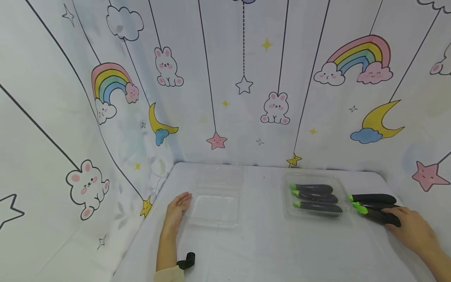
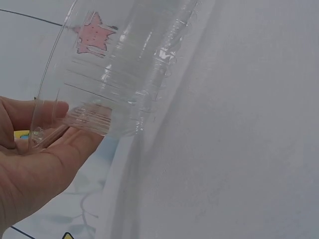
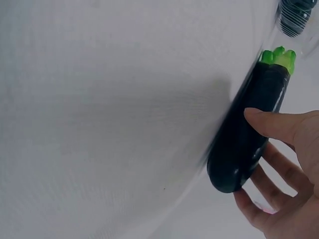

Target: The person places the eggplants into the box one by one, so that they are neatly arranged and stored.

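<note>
My left hand (image 1: 176, 213) is at the left side of a clear plastic box (image 1: 215, 225). In the left wrist view, thumb and fingers hold the wall of this see-through box (image 2: 134, 55) at its corner. At the far right, my right hand (image 1: 414, 231) grips a dark eggplant (image 1: 378, 217) with a bright green cap. The right wrist view has the thumb lying on top of this eggplant (image 3: 244, 124), the fingers along its other side. Beside it on the table lies a black eggplant (image 1: 374, 198), with another partly hidden between them.
Right of the middle stands a second clear box (image 1: 287, 213) with three dark eggplants (image 1: 317, 196) inside. A small black object (image 1: 188, 260) sits by the left wrist. Behind the white table (image 1: 264, 243) hangs a printed cloth (image 1: 239, 117).
</note>
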`<state>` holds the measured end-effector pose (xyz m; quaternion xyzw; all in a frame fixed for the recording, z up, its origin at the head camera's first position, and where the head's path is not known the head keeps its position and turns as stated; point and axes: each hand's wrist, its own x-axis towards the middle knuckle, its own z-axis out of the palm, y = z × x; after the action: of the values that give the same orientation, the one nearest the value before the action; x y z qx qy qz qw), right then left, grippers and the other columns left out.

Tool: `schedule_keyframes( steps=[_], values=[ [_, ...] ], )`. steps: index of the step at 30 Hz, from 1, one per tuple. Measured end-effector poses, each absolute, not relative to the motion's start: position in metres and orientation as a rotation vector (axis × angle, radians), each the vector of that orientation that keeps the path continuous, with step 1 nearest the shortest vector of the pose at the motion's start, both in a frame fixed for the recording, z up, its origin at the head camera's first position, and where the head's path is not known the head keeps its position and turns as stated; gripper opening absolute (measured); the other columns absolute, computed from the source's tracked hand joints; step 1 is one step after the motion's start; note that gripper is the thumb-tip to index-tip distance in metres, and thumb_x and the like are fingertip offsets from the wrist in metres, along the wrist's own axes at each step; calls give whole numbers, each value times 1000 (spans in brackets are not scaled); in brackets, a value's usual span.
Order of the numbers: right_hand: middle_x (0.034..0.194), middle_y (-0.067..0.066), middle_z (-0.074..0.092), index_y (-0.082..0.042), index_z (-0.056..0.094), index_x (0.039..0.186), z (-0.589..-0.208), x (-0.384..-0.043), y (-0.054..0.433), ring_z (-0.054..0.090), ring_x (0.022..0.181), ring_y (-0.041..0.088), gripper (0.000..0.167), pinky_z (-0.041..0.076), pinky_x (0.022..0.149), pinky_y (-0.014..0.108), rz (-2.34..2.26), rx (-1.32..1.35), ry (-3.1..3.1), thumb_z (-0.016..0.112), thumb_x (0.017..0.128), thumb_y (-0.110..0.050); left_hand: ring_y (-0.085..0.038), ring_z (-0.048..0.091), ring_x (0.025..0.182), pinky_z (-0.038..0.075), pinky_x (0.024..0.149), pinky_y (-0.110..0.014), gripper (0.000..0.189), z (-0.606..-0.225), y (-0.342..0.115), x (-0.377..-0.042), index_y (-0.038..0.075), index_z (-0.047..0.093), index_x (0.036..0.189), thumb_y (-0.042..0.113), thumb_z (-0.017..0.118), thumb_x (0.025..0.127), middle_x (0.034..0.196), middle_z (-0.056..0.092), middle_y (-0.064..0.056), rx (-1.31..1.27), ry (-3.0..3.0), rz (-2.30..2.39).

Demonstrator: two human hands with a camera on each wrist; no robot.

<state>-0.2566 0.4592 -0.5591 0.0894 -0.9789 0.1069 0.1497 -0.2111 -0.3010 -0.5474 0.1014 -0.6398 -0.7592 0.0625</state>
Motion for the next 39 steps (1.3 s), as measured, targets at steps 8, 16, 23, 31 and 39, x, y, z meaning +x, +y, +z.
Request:
schedule_keyframes(
  steps=[8,16,23,31,39],
  values=[
    [115,44,52,4,65,116,-548,-253,458,48,101,66,47,42,81,79,307,175,-2832,84,73,-2,-37,42,148,37,121,-39,50,-546,-292,-212,-12,38,152,-12,46,103,156,41,-34,277,-1898,-2355],
    [119,45,50,5,63,120,-534,-249,447,45,105,70,51,41,83,81,299,104,-2792,84,75,-2,-40,42,147,37,121,-40,49,-549,-284,-214,-13,38,152,-10,47,103,155,42,-35,233,-1902,-2363],
    [121,43,52,6,61,125,-517,-244,430,47,104,67,53,41,82,79,327,111,-2713,83,77,-2,-41,41,148,36,121,-43,50,-550,-277,-214,-13,37,152,-9,47,103,155,43,-34,202,-1936,-2373],
    [125,40,52,4,59,131,-495,-239,399,46,108,64,54,39,88,80,377,142,-2672,82,83,-2,-37,43,148,37,121,-41,51,-548,-275,-214,-10,39,152,-11,48,102,156,44,-31,219,-1957,-2382],
    [128,37,54,0,61,136,-477,-233,366,46,111,62,54,39,88,78,435,267,-2610,81,86,-4,-38,43,147,36,122,-43,51,-548,-272,-215,-10,39,152,-9,50,102,156,44,-31,198,-1982,-2389]
  ],
)
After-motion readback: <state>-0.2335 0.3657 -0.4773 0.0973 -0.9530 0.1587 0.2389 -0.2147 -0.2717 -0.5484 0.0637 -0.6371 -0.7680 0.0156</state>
